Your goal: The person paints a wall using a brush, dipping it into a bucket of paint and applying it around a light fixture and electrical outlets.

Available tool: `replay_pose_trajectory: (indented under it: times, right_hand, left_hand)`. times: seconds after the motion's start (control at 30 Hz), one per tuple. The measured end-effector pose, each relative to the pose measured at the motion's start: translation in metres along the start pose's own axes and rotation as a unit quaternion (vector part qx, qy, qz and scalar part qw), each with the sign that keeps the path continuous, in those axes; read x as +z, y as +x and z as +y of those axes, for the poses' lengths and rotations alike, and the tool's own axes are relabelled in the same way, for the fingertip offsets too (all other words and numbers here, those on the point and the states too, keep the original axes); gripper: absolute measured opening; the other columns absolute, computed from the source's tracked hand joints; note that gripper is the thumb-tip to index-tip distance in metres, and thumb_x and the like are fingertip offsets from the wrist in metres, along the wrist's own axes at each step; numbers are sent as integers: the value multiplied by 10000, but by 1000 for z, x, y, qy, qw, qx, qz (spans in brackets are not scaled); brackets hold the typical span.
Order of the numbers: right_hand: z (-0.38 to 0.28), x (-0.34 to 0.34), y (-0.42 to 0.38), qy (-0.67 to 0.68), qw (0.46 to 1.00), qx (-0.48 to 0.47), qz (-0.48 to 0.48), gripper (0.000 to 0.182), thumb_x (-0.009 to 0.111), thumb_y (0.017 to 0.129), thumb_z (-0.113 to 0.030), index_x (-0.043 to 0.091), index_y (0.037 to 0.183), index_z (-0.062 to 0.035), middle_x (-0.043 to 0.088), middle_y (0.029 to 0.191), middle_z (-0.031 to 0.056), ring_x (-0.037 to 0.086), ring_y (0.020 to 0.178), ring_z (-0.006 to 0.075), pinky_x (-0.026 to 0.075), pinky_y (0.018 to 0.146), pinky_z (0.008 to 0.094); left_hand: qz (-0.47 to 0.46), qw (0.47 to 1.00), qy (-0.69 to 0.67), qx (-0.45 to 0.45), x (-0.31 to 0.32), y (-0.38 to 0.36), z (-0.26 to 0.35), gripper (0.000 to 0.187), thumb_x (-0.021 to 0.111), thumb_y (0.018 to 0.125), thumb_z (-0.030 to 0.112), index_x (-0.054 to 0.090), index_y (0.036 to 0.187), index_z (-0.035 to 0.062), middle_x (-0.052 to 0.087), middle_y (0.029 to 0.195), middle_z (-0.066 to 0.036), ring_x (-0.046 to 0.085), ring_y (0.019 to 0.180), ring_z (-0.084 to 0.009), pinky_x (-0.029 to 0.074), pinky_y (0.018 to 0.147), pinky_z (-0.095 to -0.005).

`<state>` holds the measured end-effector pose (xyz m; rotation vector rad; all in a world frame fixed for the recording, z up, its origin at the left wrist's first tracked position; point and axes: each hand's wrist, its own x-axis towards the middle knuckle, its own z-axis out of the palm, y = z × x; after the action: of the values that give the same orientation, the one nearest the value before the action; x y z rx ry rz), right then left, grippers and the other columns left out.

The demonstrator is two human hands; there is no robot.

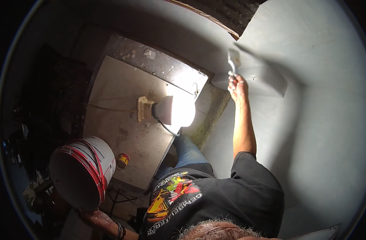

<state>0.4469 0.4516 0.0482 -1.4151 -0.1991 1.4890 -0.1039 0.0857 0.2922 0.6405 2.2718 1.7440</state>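
My right hand (238,86) is wrapped around the handle of a paintbrush (233,60), arm stretched out. The brush is a little blurred, and its bristles are up by the wall over a pale boxed ledge (263,82). Down at the left, my left hand (97,220) holds a white bucket (101,150) with red trim by its rim. Part of that hand's fingers is hidden behind the bucket. The bucket's wide mouth faces the lower left, and its inside is in shade.
A bright work lamp (165,110) lies on a stained table (123,84), its cord (111,108) running left. A small yellow-and-red can (122,160) stands near the bucket. Grey walls (331,120) rise at right. Dark boards (231,14) show at the top.
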Motion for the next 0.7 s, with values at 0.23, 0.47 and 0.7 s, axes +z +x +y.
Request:
replay_pose_trajectory:
  times: [0.23,0.47,0.7]
  right_hand:
    - [35,6,109,47,996,56,-49,197,397,954,-172,526,852,-64,500,651,3,350,437,72,293,408,250]
    - [-32,32,4,-22,994,-87,-59,181,448,925,-156,550,994,-23,525,739,10,403,504,43,316,405,225]
    - [53,-27,49,-276,948,-160,-20,241,549,928,-260,548,1051,-53,486,746,-25,400,529,36,360,450,198]
  left_hand:
    - [-23,999,-1,-30,-9,0,-2,383,520,943,284,549,1228,30,566,1222,-105,556,1076,-195,433,860,-319]
    - [35,999,11,-20,-9,1,-8,386,550,930,296,561,1229,54,556,1234,-99,539,1077,-207,415,848,-333]
    - [-35,994,89,60,-27,7,-11,406,459,972,274,504,1261,-8,499,1297,-162,518,1158,-229,437,906,-337]
